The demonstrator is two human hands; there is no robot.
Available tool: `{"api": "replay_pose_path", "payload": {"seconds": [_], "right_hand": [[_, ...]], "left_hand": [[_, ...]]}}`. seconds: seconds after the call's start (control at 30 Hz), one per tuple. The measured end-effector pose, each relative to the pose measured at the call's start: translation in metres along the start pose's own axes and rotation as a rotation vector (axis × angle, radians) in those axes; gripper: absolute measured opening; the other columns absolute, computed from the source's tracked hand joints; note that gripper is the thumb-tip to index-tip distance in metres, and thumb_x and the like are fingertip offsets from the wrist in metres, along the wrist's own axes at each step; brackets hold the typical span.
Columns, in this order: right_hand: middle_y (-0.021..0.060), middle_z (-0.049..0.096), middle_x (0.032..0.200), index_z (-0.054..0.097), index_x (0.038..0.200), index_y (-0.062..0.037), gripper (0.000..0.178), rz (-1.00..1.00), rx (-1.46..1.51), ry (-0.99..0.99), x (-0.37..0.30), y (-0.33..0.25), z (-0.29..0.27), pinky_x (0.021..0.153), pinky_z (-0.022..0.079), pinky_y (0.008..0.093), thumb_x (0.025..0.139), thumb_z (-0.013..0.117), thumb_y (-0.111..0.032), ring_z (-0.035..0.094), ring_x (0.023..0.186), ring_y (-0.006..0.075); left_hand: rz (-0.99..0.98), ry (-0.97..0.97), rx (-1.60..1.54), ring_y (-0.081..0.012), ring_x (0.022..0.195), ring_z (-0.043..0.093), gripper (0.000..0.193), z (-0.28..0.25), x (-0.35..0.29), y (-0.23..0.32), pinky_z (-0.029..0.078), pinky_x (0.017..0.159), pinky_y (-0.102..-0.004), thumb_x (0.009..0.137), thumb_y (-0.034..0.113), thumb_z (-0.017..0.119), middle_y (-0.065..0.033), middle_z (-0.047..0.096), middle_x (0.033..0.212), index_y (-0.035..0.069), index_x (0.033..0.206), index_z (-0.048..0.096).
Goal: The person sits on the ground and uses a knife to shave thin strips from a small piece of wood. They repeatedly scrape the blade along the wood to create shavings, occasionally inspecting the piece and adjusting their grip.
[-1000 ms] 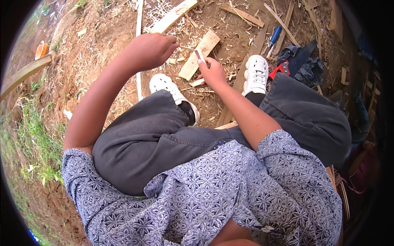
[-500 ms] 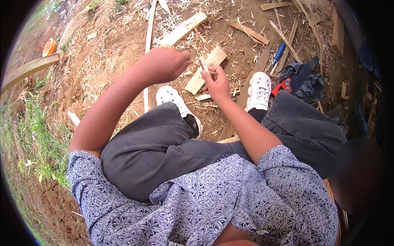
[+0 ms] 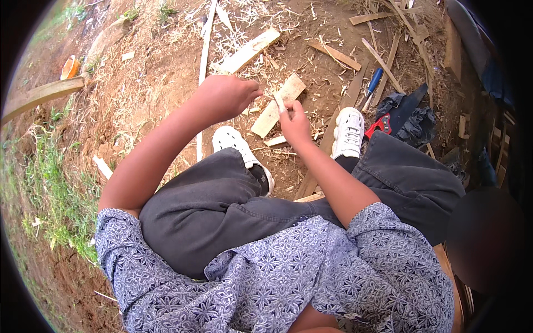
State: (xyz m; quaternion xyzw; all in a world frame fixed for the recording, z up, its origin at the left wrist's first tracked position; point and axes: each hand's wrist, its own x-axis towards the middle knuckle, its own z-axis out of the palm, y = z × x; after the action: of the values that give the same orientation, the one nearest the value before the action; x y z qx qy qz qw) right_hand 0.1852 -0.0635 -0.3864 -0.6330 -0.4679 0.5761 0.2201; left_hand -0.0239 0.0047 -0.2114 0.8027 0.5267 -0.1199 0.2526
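Low over the ground, in front of my white shoes, my two hands are close to each other but apart. My right hand [image 3: 295, 123] is closed around a short, pale piece of wood [image 3: 278, 102], whose upper end sticks out past the thumb toward my left hand. My left hand [image 3: 233, 97] is curled with its fingertips pinched together. What it holds, if anything, is too small and blurred to name. Beneath and between the hands, a flat pale board [image 3: 286, 100] lies slantwise on the soil.
Wood shavings litter the brown soil. Beyond the hands lie another pale board [image 3: 251, 51] and a long thin strip [image 3: 204, 50]. On the right are a blue-handled tool [image 3: 375, 80], a red-handled object [image 3: 380, 127] and black plastic [image 3: 416, 123]. An orange bowl [image 3: 70, 67] sits far left.
My left hand has moved slightly down and right in the picture. The wood in my right hand has turned a little, and the dark edge seen beside it before no longer shows.
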Motion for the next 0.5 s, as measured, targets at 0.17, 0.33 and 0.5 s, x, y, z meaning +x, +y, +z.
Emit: {"api": "replay_pose_path", "payload": {"seconds": [0.17,0.33,0.5], "right_hand": [[0.0090,0.067,0.081,0.058,0.114,-0.0055,0.023,-0.094,0.152,-0.113,-0.024,-0.084,0.001,0.064,0.049,0.0347,0.100,0.063,-0.023,0.061,0.070,0.0146],[0.0008,0.060,0.073,0.055,0.117,-0.0059,0.020,-0.007,-0.027,0.002,-0.009,-0.020,0.002,0.055,0.040,0.0293,0.101,0.061,-0.017,0.051,0.060,0.0077],[0.0147,0.069,0.090,0.056,0.116,-0.0062,0.022,-0.048,0.140,-0.120,-0.025,-0.081,0.005,0.067,0.051,0.0393,0.100,0.061,-0.021,0.067,0.077,0.0228]], "left_hand": [[-0.038,0.042,-0.035,-0.0364,0.066,0.068,0.033,0.010,-0.003,-0.005,0.053,0.061,-0.0485,0.105,0.037,0.051,-0.0144,0.066,0.067,0.009,0.092,0.062],[-0.027,-0.022,0.023,-0.0334,0.065,0.068,0.033,-0.002,0.004,-0.002,0.054,0.059,-0.0464,0.106,0.038,0.050,-0.0132,0.066,0.067,0.010,0.096,0.065],[-0.077,-0.016,0.001,-0.0322,0.065,0.069,0.035,0.011,-0.003,-0.006,0.055,0.059,-0.0448,0.106,0.039,0.048,-0.0129,0.068,0.069,0.010,0.098,0.067]]}}
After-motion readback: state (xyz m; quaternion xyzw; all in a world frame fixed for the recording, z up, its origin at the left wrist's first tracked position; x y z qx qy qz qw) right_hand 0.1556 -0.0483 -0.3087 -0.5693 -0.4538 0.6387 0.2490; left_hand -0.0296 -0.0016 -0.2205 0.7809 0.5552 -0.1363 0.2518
